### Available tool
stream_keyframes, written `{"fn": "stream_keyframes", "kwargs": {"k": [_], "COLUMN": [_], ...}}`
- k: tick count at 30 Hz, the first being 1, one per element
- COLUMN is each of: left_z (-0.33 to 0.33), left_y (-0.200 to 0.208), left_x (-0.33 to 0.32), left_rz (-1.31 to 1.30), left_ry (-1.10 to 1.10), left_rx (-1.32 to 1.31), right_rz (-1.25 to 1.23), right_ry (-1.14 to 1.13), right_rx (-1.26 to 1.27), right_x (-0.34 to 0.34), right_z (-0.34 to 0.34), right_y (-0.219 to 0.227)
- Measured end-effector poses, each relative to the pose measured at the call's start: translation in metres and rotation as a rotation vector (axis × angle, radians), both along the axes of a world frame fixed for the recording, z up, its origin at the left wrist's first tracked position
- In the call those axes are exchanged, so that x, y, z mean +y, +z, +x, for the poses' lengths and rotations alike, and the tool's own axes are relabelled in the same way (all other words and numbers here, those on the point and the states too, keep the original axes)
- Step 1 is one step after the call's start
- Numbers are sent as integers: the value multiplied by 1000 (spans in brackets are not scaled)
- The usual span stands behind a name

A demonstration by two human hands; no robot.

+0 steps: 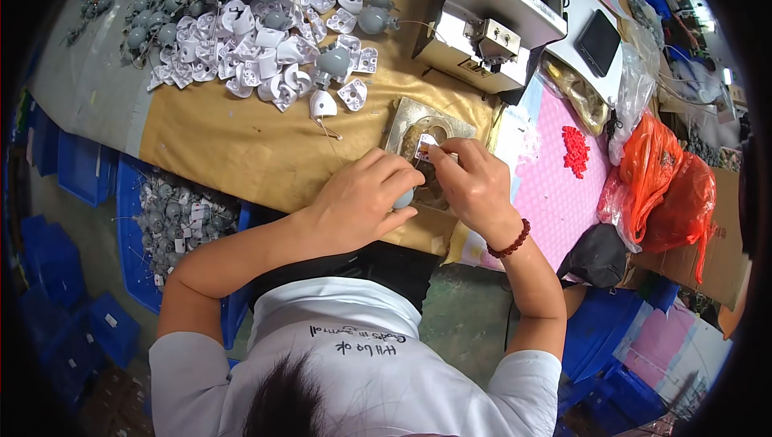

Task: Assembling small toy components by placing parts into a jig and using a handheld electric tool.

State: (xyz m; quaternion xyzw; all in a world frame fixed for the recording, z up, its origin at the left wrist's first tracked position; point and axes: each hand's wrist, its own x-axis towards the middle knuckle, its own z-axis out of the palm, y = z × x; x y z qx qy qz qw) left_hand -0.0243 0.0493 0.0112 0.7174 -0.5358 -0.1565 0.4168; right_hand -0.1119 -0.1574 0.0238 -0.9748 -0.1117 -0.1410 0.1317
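My left hand point(358, 196) is closed round a grey ball-shaped part point(404, 199), which peeks out under its fingers near the table's front edge. Just to the right, the fingers of my right hand point(478, 188) pinch at a small white plastic piece point(425, 144) with holes. That piece lies over a metal fixture point(408, 118) with a rounded recess, partly covered by both hands. A thin wire runs from near my left hand up toward a white curved cover point(322, 104). Whatever is between the right fingertips is too small to make out.
A large heap of white plastic covers point(265, 59) and grey ball parts point(333, 61) fills the back left. A white machine point(490, 31) stands behind the fixture. Red small pieces point(575, 151) lie on pink sheeting, beside red bags point(655, 180). A blue bin point(129, 228) holds more grey parts.
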Motion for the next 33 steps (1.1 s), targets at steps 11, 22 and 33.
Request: {"fn": "stream_keyframes", "kwargs": {"k": [11,22,33], "left_z": [58,-7,3], "left_y": [31,-7,-20], "left_x": [61,-21,-30], "left_rz": [591,70,66], "left_ry": [171,203,117], "left_rx": [-292,-571,-553], "right_rz": [-96,-39,548], "right_ry": [-5,-37,-246], "right_rx": [146,27,272], "right_x": [12,12,-38], "right_z": [-6,-24,-64], "right_y": [6,-6,-19]}}
